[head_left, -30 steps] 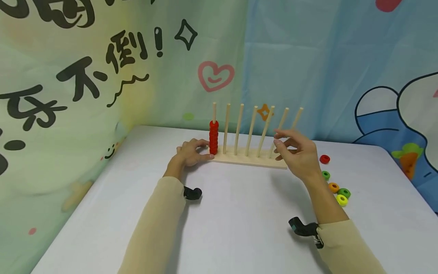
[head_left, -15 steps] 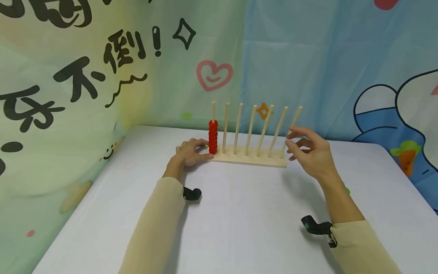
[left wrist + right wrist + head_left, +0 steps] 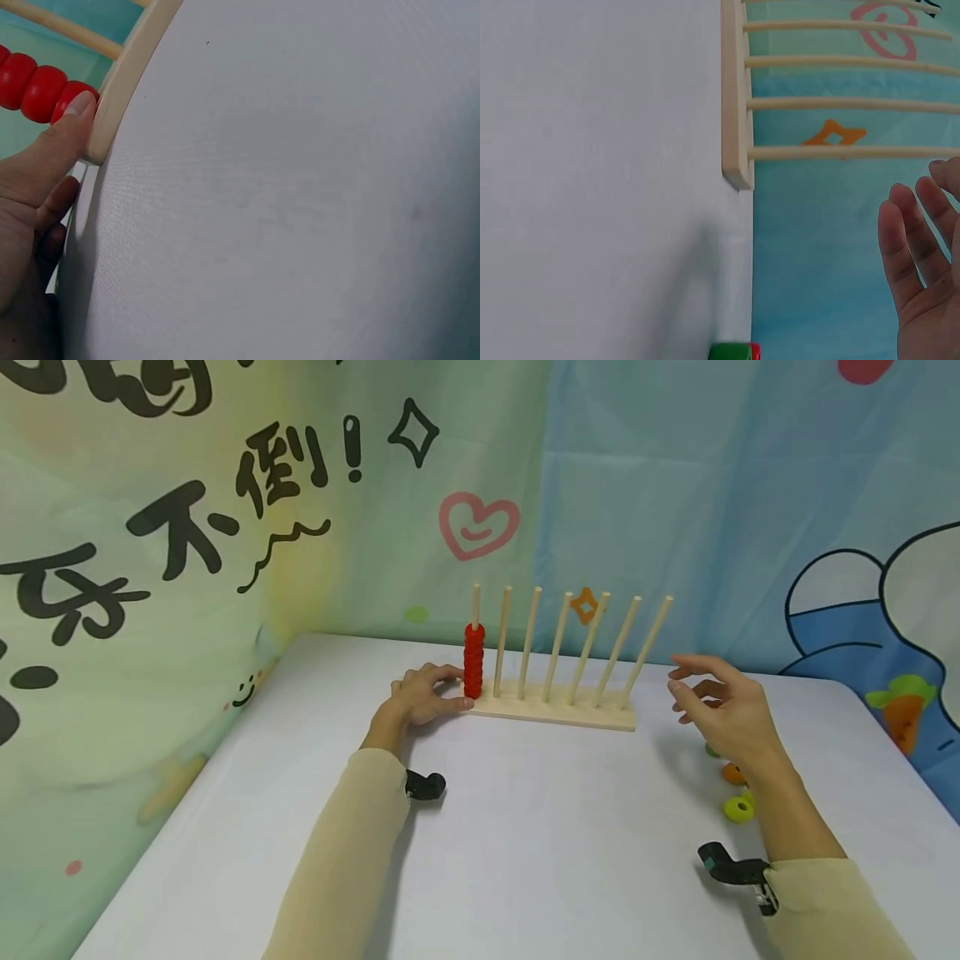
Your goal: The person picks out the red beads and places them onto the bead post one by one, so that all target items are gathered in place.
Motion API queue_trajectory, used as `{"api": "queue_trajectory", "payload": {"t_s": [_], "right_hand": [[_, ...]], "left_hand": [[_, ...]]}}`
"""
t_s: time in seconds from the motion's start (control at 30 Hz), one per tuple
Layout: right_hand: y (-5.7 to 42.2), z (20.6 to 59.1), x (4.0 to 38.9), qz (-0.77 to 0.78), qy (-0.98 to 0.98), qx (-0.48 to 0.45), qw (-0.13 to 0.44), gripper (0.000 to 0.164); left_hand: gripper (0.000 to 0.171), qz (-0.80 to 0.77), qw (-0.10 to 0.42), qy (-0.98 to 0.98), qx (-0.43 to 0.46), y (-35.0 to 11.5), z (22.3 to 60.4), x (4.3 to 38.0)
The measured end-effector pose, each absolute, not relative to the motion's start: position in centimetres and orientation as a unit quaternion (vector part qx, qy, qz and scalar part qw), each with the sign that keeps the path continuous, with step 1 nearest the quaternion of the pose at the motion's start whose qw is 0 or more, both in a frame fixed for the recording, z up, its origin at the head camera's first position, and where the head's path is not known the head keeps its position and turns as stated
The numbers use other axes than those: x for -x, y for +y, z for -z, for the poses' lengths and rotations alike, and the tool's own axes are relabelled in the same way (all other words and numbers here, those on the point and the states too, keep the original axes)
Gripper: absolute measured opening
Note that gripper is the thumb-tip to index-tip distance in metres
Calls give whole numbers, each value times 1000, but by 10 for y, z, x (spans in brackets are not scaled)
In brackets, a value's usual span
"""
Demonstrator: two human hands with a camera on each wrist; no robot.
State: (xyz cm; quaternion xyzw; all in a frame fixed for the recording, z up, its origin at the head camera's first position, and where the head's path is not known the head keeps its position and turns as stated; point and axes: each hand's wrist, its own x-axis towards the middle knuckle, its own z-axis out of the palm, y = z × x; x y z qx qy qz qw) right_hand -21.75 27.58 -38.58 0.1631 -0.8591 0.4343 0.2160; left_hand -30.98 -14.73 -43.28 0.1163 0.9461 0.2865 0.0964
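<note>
In the head view, a wooden peg rack (image 3: 555, 717) stands on the table with several upright rods. Red beads (image 3: 473, 662) are stacked on its leftmost rod; the other rods are bare. My left hand (image 3: 420, 695) grips the left end of the base. In the left wrist view the thumb (image 3: 66, 139) lies against the base front (image 3: 124, 90), touching the lowest red bead (image 3: 73, 100). Beyond the rack's right end, my right hand (image 3: 727, 706) hovers above the table, fingers loosely bent and holding nothing. The right wrist view shows its fingers (image 3: 900, 251) apart from the rods.
Loose beads lie under and beside the right forearm: green (image 3: 712, 750), orange (image 3: 732, 773) and yellow (image 3: 738, 811) ones, partly hidden. A green bead (image 3: 731, 352) and a red bead (image 3: 755, 351) show in the right wrist view. A printed cloth (image 3: 637, 485) hangs behind the white table (image 3: 540, 843).
My right hand has moved right, from beside the rack's right-hand rods to past its end, over the loose beads' side. The left hand keeps its grip on the rack.
</note>
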Motion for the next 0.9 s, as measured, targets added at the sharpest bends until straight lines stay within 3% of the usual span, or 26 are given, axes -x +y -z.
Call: {"api": "queue_trajectory", "payload": {"t_s": [0.6, 0.9], "right_hand": [[326, 403, 216, -339, -921, -103, 161, 36], [340, 401, 219, -310, -947, -60, 53, 46]], "left_hand": [[65, -292, 102, 945, -106, -147, 434, 308], [65, -281, 97, 949, -108, -148, 435, 313]]}}
